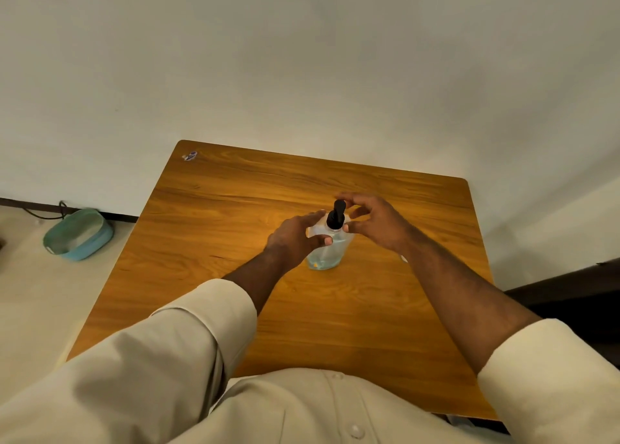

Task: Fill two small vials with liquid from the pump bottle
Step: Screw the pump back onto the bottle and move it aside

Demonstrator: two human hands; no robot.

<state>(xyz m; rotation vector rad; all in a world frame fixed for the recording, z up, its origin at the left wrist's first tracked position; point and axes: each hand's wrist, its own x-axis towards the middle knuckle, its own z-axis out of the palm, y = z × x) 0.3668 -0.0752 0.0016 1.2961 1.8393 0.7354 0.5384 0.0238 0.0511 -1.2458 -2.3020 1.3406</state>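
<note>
On table: left hand grips pump bottle; right hand curled at black pump, grasp unclear

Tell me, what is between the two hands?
In the head view, the clear pump bottle with black pump head stands between the left hand and right hand.

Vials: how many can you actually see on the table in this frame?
0 clearly. No vial is identifiable on the table. The left hand grips the pump bottle; the right hand is at its black pump. Vials may be hidden behind the hands.
</note>
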